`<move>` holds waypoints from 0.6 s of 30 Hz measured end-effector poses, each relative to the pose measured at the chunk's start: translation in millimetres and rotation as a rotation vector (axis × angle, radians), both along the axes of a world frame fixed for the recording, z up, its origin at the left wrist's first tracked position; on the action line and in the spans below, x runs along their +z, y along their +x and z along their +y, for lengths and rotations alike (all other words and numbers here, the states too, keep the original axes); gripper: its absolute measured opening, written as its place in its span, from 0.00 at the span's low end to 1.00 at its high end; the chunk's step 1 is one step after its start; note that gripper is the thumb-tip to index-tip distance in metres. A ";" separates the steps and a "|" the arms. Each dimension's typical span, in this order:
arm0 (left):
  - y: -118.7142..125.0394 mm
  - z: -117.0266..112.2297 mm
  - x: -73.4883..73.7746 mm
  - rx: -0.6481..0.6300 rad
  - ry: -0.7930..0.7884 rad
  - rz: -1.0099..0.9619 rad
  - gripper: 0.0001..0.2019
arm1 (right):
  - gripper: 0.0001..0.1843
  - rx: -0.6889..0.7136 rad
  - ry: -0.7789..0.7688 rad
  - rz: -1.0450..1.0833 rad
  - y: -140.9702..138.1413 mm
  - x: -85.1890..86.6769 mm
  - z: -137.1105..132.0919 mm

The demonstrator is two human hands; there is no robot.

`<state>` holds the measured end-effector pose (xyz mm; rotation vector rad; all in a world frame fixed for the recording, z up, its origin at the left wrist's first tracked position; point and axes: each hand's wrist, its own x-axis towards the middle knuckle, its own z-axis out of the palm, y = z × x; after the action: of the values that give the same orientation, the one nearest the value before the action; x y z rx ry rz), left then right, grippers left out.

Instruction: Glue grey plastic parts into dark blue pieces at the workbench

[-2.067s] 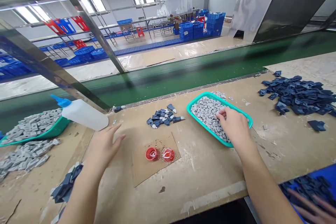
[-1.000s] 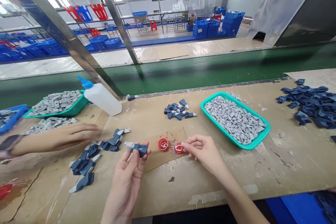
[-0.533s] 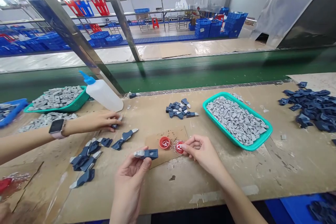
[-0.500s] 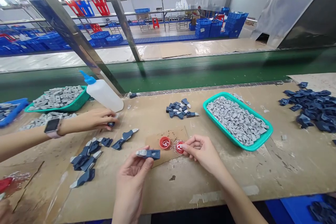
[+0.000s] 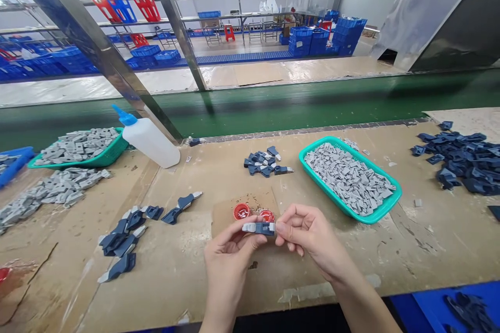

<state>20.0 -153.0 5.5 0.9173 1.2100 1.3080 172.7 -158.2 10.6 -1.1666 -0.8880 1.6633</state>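
My left hand (image 5: pixel 228 263) and my right hand (image 5: pixel 310 237) meet over a cardboard sheet (image 5: pixel 250 203). Between them is a dark blue moulded part with a grey tip (image 5: pixel 261 228), held level. My left fingers grip its middle, and my right fingertips pinch its right end. Just behind the part sit two red caps (image 5: pixel 241 212) (image 5: pixel 266 215) holding a glossy red liquid, the right cap partly hidden by my fingers. Left of my hands lie loose blue-and-grey parts (image 5: pixel 123 234).
A teal basket (image 5: pixel 363 212) of grey pieces stands to the right, and another (image 5: pixel 105 153) to the left beside a white glue bottle (image 5: pixel 148 141). Dark blue parts (image 5: pixel 457 161) lie heaped at right. A green conveyor belt (image 5: pixel 273 109) runs behind the bench.
My right hand has moved from the red caps onto the part's right end, and my left hand has brought the part over the caps. The co-worker's arm has left the view.
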 end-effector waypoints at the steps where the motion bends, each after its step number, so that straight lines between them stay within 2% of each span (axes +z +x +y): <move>1: 0.8 -1.0 0.4 -0.002 0.004 -0.001 0.13 | 0.16 0.005 0.002 -0.005 0.1 -0.3 0.0; 6: 2.8 -4.9 0.1 -0.028 0.027 0.036 0.12 | 0.17 0.064 0.014 -0.037 2.7 -4.5 0.7; 11: 0.9 -3.3 0.5 -0.133 0.115 0.148 0.12 | 0.19 0.205 -0.035 -0.056 9.1 -10.7 -0.4; 14: 1.5 -2.4 1.8 -0.183 0.100 0.138 0.15 | 0.19 0.183 -0.022 -0.043 8.1 -11.3 -3.0; 18: 6.2 -0.5 5.0 -0.223 -0.027 0.106 0.22 | 0.18 0.134 0.003 -0.066 7.4 -3.3 -6.2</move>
<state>26.2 -153.6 10.5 1.0804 1.1667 1.0749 180.1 -164.4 7.3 -1.1881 -1.0292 1.7384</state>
